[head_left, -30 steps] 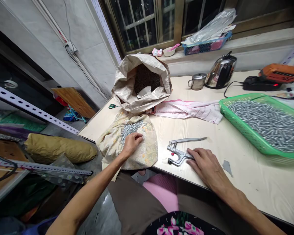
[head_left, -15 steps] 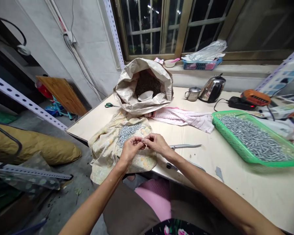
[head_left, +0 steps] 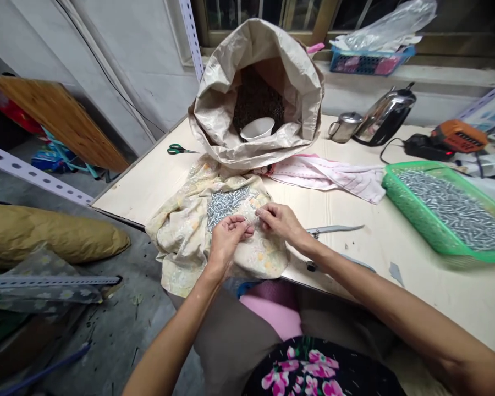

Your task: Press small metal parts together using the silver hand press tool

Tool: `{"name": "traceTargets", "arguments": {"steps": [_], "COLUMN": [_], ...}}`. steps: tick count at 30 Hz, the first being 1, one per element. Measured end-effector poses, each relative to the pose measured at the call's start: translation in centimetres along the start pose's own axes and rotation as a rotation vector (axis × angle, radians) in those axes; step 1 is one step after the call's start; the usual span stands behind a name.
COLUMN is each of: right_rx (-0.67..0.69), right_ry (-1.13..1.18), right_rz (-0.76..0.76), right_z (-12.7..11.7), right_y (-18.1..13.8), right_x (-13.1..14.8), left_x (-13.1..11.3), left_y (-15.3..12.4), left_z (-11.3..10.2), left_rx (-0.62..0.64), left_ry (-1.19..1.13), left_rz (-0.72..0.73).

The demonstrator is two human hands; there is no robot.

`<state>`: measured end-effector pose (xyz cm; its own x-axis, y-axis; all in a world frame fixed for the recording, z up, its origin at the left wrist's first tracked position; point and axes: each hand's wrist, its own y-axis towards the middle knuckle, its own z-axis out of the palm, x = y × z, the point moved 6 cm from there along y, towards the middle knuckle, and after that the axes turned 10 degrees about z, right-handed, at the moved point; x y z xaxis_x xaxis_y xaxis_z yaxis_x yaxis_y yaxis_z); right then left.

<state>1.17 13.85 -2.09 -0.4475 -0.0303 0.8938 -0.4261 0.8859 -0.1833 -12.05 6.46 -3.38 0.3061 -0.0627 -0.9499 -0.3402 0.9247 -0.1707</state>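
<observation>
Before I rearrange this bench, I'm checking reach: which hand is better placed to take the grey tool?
Probably the right hand: it's nearer the grey tool, partly hidden by its forearm. The left hand is farther, by the metal pieces.

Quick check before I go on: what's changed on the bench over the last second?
The right hand has let go of the pliers and moved left over the patterned cloth, close to the left hand. The two met there, then parted slightly; anything pinched is too small to tell. The left hand stays by the metal pieces. Pliers, green basket and sack stay put.
</observation>
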Motion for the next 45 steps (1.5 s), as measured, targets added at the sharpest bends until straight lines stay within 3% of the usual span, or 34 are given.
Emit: {"name": "traceTargets", "arguments": {"steps": [4,7,11,17,21,25,33,39,45], "right_rx": [-0.037,-0.108,-0.119,-0.106,-0.081,-0.079,-0.053,-0.082,-0.093], "right_ry": [-0.390,-0.591,-0.655,-0.548,-0.360,-0.202,-0.059,-0.035,-0.006], "right_rz": [-0.205,-0.164,-0.099,-0.127,-0.147,-0.149,-0.159,-0.150,-0.110], "right_z": [-0.7,-0.4,0.6,0.3,-0.2,-0.6,-1.3,-1.4,-1.2], "right_y": [2.0,3.6,4.6,4.2,3.4,2.3,0.7,0.0,0.3], "right_x": [2.2,2.4,2.0,2.4,2.8,2.6,2.0,1.8,1.0], "left_x": [-0.6,-0.5,-0.1,0.3,-0.2,-1.0,-1.6,-0.9,-0.5], "left_y": [0.4,0.5,0.7,1.7,2.1,1.7,0.5,-0.1,0.1], "left_z": [-0.8,-1.1,-1.2,-0.1,0.8,1.3,2.1,2.7,2.6], "left_rx": [-0.021,-0.009,-0.012,-0.042,-0.049,-0.067,-0.010,0.085,0.070], "left_ry": [0.082,0.137,0.129,0.160,0.209,0.228,0.273,0.170,0.080], "left_rz": [0.147,0.166,0.132,0.128,0.212,0.292,0.290,0.181,0.086]}}
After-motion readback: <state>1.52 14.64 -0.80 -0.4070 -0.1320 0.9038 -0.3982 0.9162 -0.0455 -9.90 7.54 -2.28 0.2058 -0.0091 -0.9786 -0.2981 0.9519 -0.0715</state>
